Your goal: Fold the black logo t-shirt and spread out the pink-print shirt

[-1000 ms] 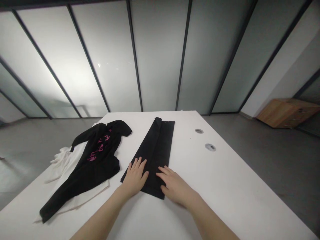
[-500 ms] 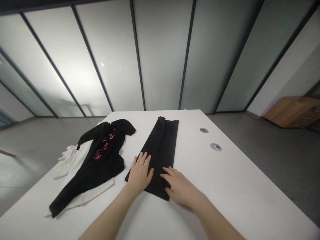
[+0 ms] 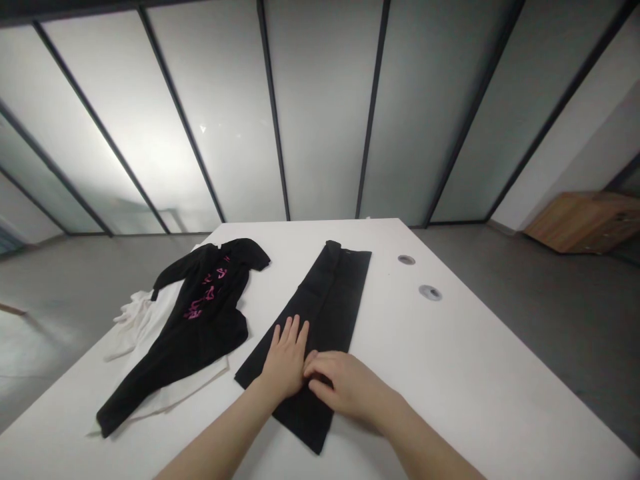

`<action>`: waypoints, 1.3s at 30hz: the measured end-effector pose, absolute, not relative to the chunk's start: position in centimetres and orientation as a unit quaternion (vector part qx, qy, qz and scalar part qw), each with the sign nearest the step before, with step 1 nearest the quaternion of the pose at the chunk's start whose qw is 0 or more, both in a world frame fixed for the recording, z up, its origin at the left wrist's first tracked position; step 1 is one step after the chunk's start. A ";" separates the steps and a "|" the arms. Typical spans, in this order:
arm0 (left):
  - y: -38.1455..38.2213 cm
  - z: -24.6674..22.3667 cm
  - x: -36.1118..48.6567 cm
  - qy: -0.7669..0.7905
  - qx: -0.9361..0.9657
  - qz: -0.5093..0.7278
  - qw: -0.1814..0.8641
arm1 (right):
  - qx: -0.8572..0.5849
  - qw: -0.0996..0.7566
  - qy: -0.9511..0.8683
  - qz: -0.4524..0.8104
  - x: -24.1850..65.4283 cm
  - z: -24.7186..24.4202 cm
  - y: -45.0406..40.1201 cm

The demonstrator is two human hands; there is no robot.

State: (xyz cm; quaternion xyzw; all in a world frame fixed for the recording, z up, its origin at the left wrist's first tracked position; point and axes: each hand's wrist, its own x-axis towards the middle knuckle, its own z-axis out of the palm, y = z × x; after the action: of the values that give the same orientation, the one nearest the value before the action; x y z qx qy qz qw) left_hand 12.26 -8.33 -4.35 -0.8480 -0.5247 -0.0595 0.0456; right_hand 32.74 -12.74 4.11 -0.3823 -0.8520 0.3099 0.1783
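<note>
On the white table [image 3: 440, 360] my long folded black garment [image 3: 333, 300] lies lengthwise mid-table, just beside a black top with pink print [image 3: 205, 300] spread over white cloth [image 3: 135, 333]. My left hand [image 3: 286, 357] rests open and flat on the garment. My right hand [image 3: 345, 387] curls onto it, touching the left; I cannot tell whether it grips fabric.

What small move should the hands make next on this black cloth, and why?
Probably the right hand should lift the near end of the long folded black cloth and fold it upward: its fingers are curled onto it, the left hand lies flat on it, and that end reaches past both hands.
</note>
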 end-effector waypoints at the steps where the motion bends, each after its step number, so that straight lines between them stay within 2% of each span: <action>1: -8.5 -4.4 12.3 -0.515 -0.854 -0.055 0.044 | -0.387 0.199 -0.851 0.294 32.8 4.1 -12.5; 6: -9.6 -3.8 12.2 -0.464 -0.884 -0.057 0.024 | -0.417 0.266 -0.833 0.251 33.6 3.8 -11.6; 9: -10.3 -2.7 11.3 -0.419 -0.907 -0.051 0.004 | -0.424 0.267 -0.830 0.244 33.8 3.4 -11.3; 17: -11.4 -0.2 6.0 -0.319 -0.944 -0.022 -0.083 | -0.470 0.186 -0.829 0.240 33.3 2.3 -11.6; 24: -11.9 0.9 4.7 -0.390 -0.909 -0.078 -0.120 | -0.566 0.092 -0.794 0.199 33.2 1.9 -11.4; 29: -9.9 2.3 9.3 -0.515 -0.816 -0.188 -0.184 | -0.595 0.100 -0.784 0.144 33.3 2.0 -11.0; 33: -6.8 2.2 14.2 -0.523 -0.665 -0.377 -0.377 | -0.612 0.118 -0.772 0.121 33.7 2.0 -11.0; 35: -5.6 1.3 15.8 -0.513 -0.589 -0.443 -0.440 | -0.627 0.124 -0.760 0.114 33.9 1.9 -11.1; 39: -4.5 -1.0 16.5 -0.502 -0.585 -0.486 -0.412 | -0.673 0.127 -0.723 0.090 34.7 1.5 -10.7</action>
State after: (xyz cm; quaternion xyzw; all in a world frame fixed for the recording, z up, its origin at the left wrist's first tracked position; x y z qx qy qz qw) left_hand 16.50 -4.52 -1.02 -0.5852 -0.5017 -0.4857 -0.4123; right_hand 34.67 -10.68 1.49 -0.6731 -0.7229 0.0905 0.1269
